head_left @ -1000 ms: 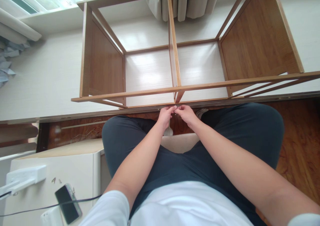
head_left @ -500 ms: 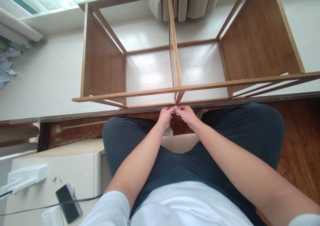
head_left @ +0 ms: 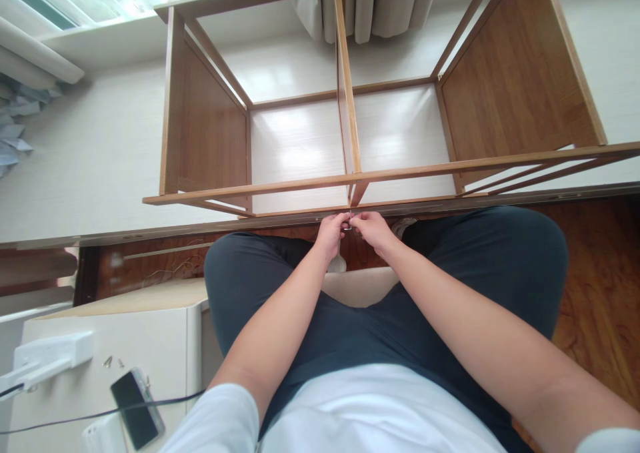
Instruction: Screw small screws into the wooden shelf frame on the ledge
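Note:
Between my knees, both hands meet at the near edge of a brown wooden frame [head_left: 300,187], just below the foot of its middle divider [head_left: 349,106]. My right hand [head_left: 374,230] pinches a thin, bent metal rod that looks like a hex key [head_left: 351,218]. The fingertips of my left hand [head_left: 330,235] are closed against the same key from the other side. The key's upper end points at the frame's lower rail; whatever it meets there is too small to make out.
The frame lies on a pale ledge [head_left: 100,146] beneath a window, with curtains behind. At lower left, a cream cabinet [head_left: 170,339] bears a phone [head_left: 137,409], small screws [head_left: 107,361], a white charger [head_left: 53,359] and a black cable [head_left: 75,418]. Wooden floor [head_left: 600,259] shows at right.
My fingers have shifted slightly around the hex key, so its thin shaft and bent lower end show more clearly between my hands. The frame stays in place.

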Demonstrator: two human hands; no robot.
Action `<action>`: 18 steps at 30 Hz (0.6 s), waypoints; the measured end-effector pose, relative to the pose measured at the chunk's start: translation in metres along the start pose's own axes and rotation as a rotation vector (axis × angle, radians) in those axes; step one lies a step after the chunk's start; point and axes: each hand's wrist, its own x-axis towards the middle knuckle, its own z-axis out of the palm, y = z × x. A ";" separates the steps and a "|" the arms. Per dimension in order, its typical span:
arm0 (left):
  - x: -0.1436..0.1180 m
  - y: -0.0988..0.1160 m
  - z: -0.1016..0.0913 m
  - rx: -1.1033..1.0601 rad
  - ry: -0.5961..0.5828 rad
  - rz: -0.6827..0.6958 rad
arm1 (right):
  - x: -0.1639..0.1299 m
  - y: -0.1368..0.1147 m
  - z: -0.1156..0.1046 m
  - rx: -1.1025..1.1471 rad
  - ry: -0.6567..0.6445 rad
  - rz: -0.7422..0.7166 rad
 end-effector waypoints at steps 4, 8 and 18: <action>-0.001 0.001 0.000 0.008 0.005 -0.003 | -0.001 0.000 0.000 -0.005 -0.001 -0.015; 0.000 0.000 0.000 0.012 -0.004 0.002 | -0.001 0.001 0.001 0.009 -0.006 -0.010; 0.000 0.000 0.001 0.028 -0.002 0.004 | -0.001 -0.001 0.001 -0.009 -0.002 -0.008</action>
